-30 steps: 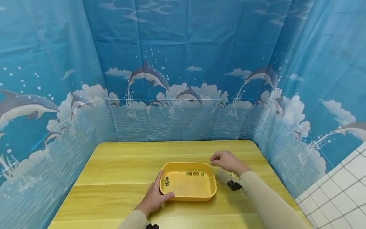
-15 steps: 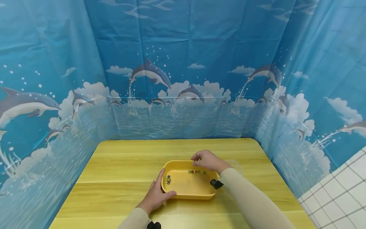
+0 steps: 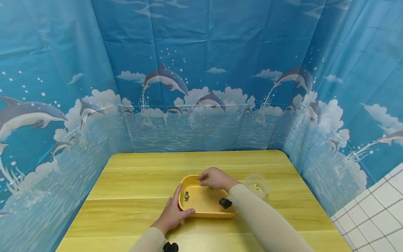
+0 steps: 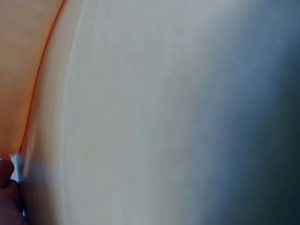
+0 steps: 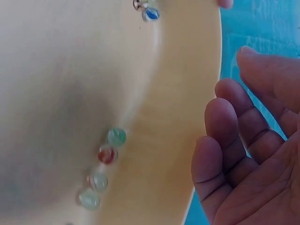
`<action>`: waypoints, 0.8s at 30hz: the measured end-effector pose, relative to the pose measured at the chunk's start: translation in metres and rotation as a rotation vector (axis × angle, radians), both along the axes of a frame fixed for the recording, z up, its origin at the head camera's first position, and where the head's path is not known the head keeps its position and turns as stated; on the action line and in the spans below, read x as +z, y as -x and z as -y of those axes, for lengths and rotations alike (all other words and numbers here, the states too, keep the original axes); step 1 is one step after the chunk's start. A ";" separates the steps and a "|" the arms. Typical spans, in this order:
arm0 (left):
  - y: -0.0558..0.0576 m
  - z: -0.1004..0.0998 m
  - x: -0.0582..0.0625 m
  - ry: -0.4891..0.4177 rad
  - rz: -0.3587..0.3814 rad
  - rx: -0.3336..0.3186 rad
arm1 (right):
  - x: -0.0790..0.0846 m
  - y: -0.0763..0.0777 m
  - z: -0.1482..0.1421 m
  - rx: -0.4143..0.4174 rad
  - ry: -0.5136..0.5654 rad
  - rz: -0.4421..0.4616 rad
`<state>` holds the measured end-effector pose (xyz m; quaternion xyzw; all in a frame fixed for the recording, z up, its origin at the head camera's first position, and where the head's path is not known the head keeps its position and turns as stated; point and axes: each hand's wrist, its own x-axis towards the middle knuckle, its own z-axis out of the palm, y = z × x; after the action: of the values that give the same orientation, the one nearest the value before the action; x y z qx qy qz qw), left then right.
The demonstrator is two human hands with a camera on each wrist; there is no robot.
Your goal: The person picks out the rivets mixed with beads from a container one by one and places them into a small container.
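wood-grain table (image 3: pixel 126 213): yellow, far corners rounded | plastic-looking curtain (image 3: pixel 204 42): blue, creased, with printed dolphins (image 3: pixel 165 77), clouds (image 3: pixel 233 96) and water (image 3: pixel 195 134), hanging behind and at both sides | white tiles (image 3: pixel 376 211): dark joints, lower right

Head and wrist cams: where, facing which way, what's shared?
Head: worn on the head, facing forward-down at the yellow tray; left hand, right hand and sleeves show.
Left wrist: worn there, facing a pale blurred surface beside an orange surface; fingers at lower left.
Right wrist: worn there, facing the tray's inside and marbles; right hand's fingers show, another fingertip at top.
Head and right wrist share tray, marbles, right hand.
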<state>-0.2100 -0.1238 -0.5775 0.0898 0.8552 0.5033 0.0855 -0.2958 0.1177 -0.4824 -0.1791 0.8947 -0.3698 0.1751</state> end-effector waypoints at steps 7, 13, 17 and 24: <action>0.001 0.001 0.000 0.013 0.000 0.005 | -0.009 0.005 0.020 0.059 -0.079 -0.048; 0.000 0.002 0.001 0.008 -0.001 -0.003 | -0.019 0.005 0.033 0.077 -0.090 -0.015; -0.002 0.001 0.005 0.009 0.004 -0.004 | -0.027 0.005 0.040 0.086 -0.088 0.004; -0.005 0.000 0.005 0.020 -0.001 -0.002 | -0.039 0.007 0.045 0.114 -0.113 0.007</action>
<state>-0.2055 -0.1239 -0.5726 0.0899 0.8602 0.4946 0.0862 -0.3025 0.0730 -0.5209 -0.2184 0.9018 -0.3089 0.2088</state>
